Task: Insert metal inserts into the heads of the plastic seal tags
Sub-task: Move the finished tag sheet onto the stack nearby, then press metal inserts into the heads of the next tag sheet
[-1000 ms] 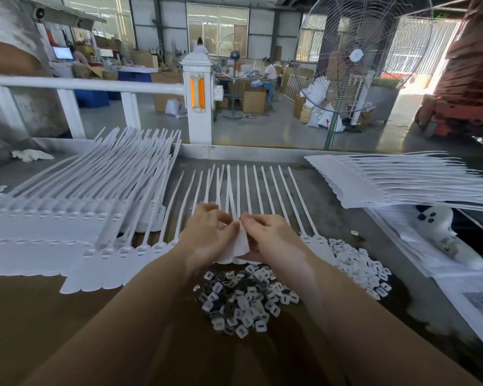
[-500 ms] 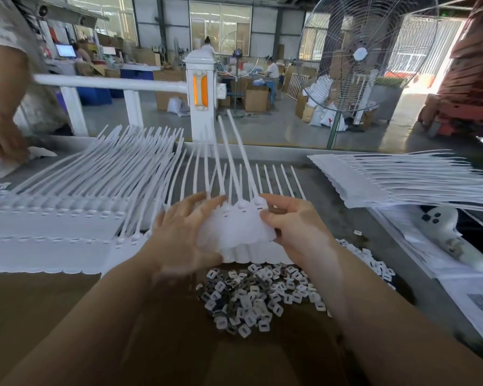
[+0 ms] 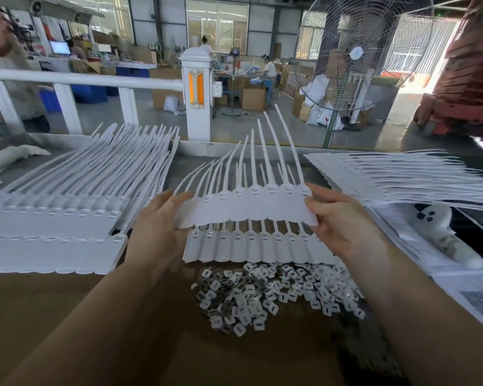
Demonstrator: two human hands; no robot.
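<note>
Far left: big stack of seal tag strips [image 3: 48, 229] on the brown worktop [image 3: 67, 316], tails fanned away from the person, likely a staging pile, though I can't tell whether done or pending. Left hand [image 3: 156, 227] supports the left end of a lifted strip of joined seal tags [image 3: 246, 210]: fingers mostly straight, the flag edge lying against fingers and palm, more a cradle than a pinch. The strip is held clear of the table, roughly level, heads up and tails [image 3: 273, 151] arcing up and away; holding both ends keeps a floppy strip flat and brings the head row into view, probably for checking or repositioning. Directly beneath, a second strip [image 3: 257, 246] lies flat on the worktop with head slots facing up, presumably the one being loaded. Just in front of it, nearest the person, sits the loose pile of inserts [image 3: 273, 296], within easy reach of either hand; metal and white plastic pieces look mixed. Right hand [image 3: 343, 221] pinches the strip's right end, thumb on top, fingers curled under. Far right: another fanned tag stack [image 3: 402, 174] on paper sheets, with a white handheld tool [image 3: 444, 235] beside it, untouched.
</note>
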